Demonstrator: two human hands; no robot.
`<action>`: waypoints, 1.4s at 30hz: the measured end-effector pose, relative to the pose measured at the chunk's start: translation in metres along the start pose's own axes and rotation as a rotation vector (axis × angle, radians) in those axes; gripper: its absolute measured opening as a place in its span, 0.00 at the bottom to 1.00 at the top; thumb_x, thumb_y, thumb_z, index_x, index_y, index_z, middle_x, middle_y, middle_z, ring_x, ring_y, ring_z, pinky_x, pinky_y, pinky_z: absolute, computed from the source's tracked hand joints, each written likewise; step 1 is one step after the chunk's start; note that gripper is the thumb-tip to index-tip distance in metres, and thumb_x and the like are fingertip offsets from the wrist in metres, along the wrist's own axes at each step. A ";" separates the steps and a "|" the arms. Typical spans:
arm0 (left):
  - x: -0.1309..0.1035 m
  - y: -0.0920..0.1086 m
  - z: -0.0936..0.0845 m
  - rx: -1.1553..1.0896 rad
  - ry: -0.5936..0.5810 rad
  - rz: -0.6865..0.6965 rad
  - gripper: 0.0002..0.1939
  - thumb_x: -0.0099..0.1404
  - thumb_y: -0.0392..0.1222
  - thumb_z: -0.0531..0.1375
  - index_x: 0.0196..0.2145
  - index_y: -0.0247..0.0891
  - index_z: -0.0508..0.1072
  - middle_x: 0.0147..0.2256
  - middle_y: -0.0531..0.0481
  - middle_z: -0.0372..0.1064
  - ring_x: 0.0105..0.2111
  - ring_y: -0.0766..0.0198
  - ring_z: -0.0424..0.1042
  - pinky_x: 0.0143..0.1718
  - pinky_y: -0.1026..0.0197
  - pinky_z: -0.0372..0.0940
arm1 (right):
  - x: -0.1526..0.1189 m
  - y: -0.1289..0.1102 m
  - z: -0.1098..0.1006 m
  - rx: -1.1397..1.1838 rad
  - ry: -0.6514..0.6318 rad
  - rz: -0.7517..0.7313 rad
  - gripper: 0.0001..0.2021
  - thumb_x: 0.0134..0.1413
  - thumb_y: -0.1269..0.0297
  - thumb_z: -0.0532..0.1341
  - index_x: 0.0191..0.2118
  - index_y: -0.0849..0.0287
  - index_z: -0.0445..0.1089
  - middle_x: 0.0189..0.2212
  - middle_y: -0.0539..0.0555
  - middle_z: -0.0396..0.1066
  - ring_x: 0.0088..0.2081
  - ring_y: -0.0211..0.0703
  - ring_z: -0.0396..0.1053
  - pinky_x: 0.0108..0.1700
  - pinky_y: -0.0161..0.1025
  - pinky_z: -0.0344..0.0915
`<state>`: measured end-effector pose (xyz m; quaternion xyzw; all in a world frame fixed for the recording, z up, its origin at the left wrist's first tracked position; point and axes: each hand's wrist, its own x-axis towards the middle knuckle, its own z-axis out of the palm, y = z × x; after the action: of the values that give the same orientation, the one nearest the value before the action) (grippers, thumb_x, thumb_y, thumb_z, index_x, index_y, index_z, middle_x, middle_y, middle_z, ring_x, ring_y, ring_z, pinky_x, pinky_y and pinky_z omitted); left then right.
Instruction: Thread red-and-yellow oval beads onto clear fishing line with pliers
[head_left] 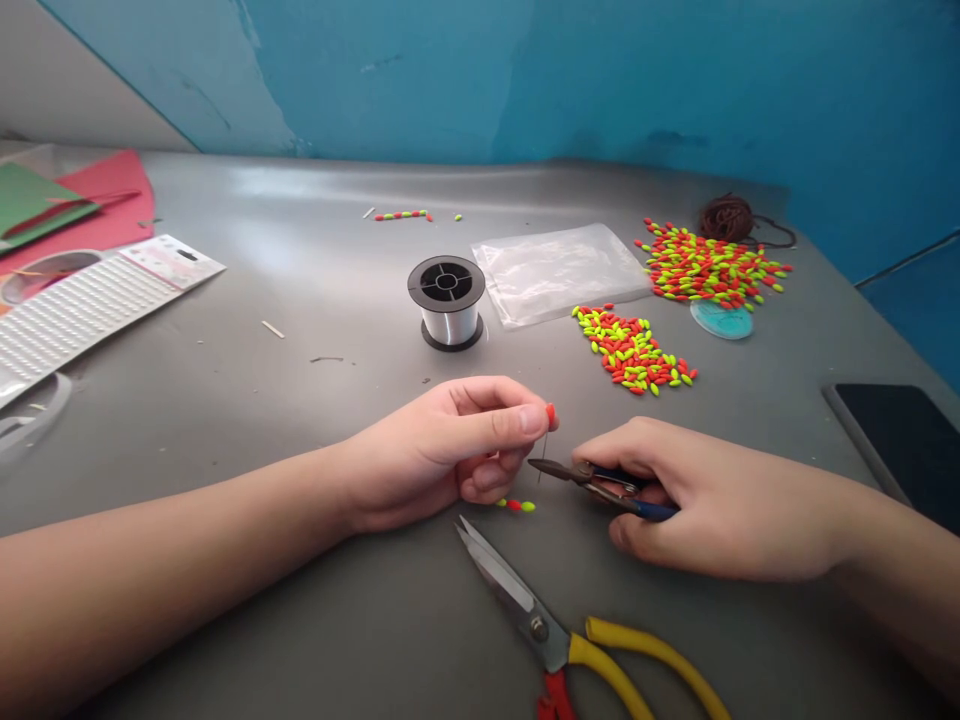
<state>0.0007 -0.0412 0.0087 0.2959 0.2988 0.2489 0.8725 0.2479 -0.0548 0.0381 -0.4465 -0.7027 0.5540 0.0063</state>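
Between the thumb and fingertips of my left hand (487, 440) is a small red bead (551, 413), from which a thin line (541, 462) hangs down. My right hand (694, 500) grips pliers (600, 480) with dark pointed jaws and blue handles. The jaw tips meet the line just below the bead. Below my left fingers a few yellow-green and red beads (514, 506) lie in a row, partly hidden by the hand. Scissors (551, 635) with yellow handles rest on the table, blades partly apart, nearer to me than both hands.
A spool of clear line (450, 315) stands beyond my left hand, beside a clear plastic bag (559, 275). Two bead piles (634, 350) lie right, near brown cord (726, 217) and a phone (900, 450). A white strip sheet (97, 310) and coloured paper (112, 205) are left.
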 end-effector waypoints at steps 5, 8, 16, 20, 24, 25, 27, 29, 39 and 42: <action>0.000 0.001 0.001 0.001 0.010 -0.001 0.07 0.67 0.41 0.71 0.34 0.36 0.78 0.23 0.57 0.59 0.21 0.74 0.55 0.22 0.71 0.54 | 0.000 -0.001 -0.001 -0.031 -0.029 0.021 0.07 0.43 0.70 0.63 0.31 0.55 0.65 0.28 0.46 0.64 0.30 0.41 0.60 0.28 0.37 0.50; 0.000 0.000 0.001 0.007 -0.001 0.006 0.07 0.68 0.40 0.70 0.34 0.37 0.78 0.23 0.57 0.59 0.21 0.74 0.56 0.22 0.71 0.55 | 0.001 -0.001 -0.002 -0.031 -0.048 0.030 0.08 0.44 0.70 0.63 0.30 0.55 0.63 0.28 0.46 0.61 0.30 0.40 0.59 0.29 0.37 0.50; 0.000 -0.001 0.001 0.005 0.004 0.014 0.08 0.68 0.41 0.71 0.33 0.36 0.77 0.24 0.57 0.60 0.21 0.75 0.56 0.23 0.70 0.55 | 0.002 -0.001 -0.003 -0.038 -0.098 0.045 0.10 0.47 0.71 0.61 0.29 0.55 0.57 0.29 0.45 0.56 0.31 0.39 0.56 0.29 0.38 0.47; 0.000 0.000 0.002 0.001 0.003 -0.009 0.10 0.69 0.41 0.70 0.33 0.35 0.77 0.23 0.57 0.60 0.21 0.75 0.56 0.22 0.70 0.54 | 0.002 -0.001 -0.003 0.012 -0.107 0.053 0.11 0.46 0.70 0.62 0.28 0.54 0.56 0.27 0.45 0.54 0.30 0.39 0.55 0.29 0.38 0.48; 0.000 0.001 0.000 -0.018 0.003 -0.014 0.06 0.68 0.40 0.69 0.42 0.37 0.81 0.26 0.55 0.64 0.21 0.75 0.58 0.23 0.69 0.54 | 0.001 0.000 -0.002 0.016 -0.044 0.038 0.10 0.45 0.69 0.64 0.29 0.55 0.60 0.25 0.45 0.57 0.29 0.40 0.56 0.29 0.37 0.50; 0.000 0.001 -0.001 -0.024 -0.001 -0.004 0.08 0.68 0.41 0.69 0.44 0.37 0.82 0.27 0.55 0.65 0.21 0.74 0.58 0.23 0.68 0.55 | 0.000 0.000 -0.002 0.016 -0.029 0.031 0.10 0.45 0.68 0.65 0.29 0.55 0.61 0.25 0.45 0.58 0.29 0.40 0.57 0.29 0.37 0.51; 0.001 0.001 -0.001 -0.022 -0.008 0.016 0.09 0.68 0.44 0.69 0.44 0.38 0.83 0.27 0.54 0.66 0.21 0.74 0.59 0.23 0.68 0.54 | 0.000 0.000 -0.002 0.012 -0.018 0.026 0.10 0.44 0.68 0.65 0.29 0.55 0.61 0.25 0.45 0.58 0.28 0.40 0.57 0.29 0.37 0.51; 0.001 0.001 0.000 -0.012 -0.001 0.015 0.10 0.69 0.46 0.69 0.42 0.37 0.83 0.27 0.54 0.64 0.21 0.75 0.58 0.22 0.68 0.54 | 0.000 0.001 -0.002 0.004 -0.026 0.022 0.10 0.44 0.68 0.65 0.29 0.55 0.61 0.25 0.45 0.58 0.29 0.40 0.56 0.28 0.37 0.50; 0.000 0.000 -0.001 -0.008 -0.030 0.004 0.05 0.71 0.40 0.68 0.37 0.37 0.82 0.24 0.56 0.60 0.21 0.75 0.56 0.23 0.70 0.54 | 0.001 0.001 -0.001 -0.086 -0.107 0.050 0.11 0.49 0.71 0.60 0.30 0.54 0.54 0.28 0.44 0.53 0.30 0.38 0.54 0.29 0.39 0.47; 0.000 -0.001 -0.001 0.002 -0.040 0.007 0.05 0.70 0.40 0.68 0.37 0.36 0.82 0.25 0.56 0.61 0.21 0.75 0.57 0.23 0.69 0.55 | 0.001 0.000 -0.001 -0.090 -0.104 0.044 0.12 0.49 0.71 0.60 0.29 0.54 0.52 0.28 0.44 0.52 0.30 0.38 0.53 0.28 0.39 0.47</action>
<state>0.0000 -0.0416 0.0071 0.3026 0.2804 0.2455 0.8772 0.2484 -0.0536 0.0379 -0.4322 -0.7163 0.5442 -0.0623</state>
